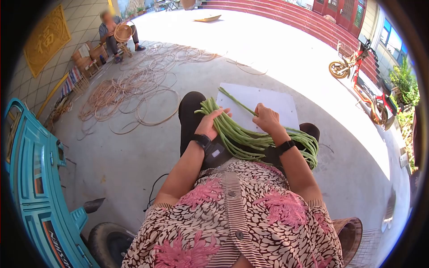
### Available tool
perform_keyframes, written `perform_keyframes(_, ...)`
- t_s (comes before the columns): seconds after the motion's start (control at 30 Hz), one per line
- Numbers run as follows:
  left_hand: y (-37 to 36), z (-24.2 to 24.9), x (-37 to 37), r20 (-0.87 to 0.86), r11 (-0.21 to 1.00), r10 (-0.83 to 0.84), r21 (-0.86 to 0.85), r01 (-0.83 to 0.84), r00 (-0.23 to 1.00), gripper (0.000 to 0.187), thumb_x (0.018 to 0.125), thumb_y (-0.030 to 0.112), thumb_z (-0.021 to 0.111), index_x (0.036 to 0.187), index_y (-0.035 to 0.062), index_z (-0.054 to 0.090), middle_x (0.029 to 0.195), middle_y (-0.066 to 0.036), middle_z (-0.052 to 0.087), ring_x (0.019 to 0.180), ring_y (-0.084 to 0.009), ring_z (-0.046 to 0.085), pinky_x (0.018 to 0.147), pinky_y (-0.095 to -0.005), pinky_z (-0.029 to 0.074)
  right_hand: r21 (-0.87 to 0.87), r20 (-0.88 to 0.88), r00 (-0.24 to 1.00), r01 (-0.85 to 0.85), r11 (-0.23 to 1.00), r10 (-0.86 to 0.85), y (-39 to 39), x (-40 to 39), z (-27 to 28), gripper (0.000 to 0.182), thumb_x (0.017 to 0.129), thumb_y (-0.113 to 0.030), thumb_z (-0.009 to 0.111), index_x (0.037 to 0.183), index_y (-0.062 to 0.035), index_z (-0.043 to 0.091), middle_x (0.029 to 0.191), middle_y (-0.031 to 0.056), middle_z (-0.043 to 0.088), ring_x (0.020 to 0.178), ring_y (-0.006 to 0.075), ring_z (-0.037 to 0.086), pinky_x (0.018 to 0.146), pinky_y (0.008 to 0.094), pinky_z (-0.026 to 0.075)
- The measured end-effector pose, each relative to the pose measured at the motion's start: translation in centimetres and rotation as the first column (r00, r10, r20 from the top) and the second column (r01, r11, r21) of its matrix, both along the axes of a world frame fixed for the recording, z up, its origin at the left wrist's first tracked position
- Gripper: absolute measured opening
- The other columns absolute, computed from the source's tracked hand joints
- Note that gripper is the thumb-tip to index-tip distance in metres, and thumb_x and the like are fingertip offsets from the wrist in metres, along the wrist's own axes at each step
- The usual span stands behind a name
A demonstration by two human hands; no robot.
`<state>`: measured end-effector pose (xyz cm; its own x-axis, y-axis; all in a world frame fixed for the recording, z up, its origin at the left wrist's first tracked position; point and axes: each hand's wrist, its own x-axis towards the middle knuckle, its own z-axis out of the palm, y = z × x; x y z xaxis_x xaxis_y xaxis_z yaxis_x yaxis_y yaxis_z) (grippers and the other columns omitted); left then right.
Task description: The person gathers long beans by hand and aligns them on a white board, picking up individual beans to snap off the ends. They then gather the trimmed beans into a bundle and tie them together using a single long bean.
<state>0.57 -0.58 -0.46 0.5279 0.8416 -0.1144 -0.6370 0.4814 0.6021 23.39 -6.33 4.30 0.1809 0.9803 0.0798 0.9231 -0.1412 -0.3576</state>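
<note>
l hand [210, 123] grips long beans [243, 138], r hand [267, 118] pinches one.

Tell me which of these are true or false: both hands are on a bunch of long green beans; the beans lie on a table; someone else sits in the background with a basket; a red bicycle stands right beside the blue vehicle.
1. Both hands are on the long green beans. True: the left hand and the right hand rest on the bunch.
2. The beans lie on a table. False: they lie across the person's lap.
3. Another person sits in the background with a round basket. True.
4. A red bicycle stands beside the blue vehicle. False: the red bike is on the opposite side.
</note>
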Motion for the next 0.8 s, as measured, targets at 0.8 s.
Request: perform_keyframes(0.8,-0.4,0.8,0.0,0.083,0.995,-0.079,0.064,0.074,0.993,0.042,0.092,0.017,0.058,0.128,-0.0031,0.051,0.117,-0.014,0.059,0.108,-0.0258,0.058,0.097,-0.0407,0.046,0.090,-0.865,0.433,-0.364,0.927,0.255,-7.4,0.3,1.1,0.016,0.088,-0.013,0.065,0.100,-0.0047,0.057,0.079,-0.0028,0.059,0.065,0.0051,0.054,0.056,0.0206,0.042)
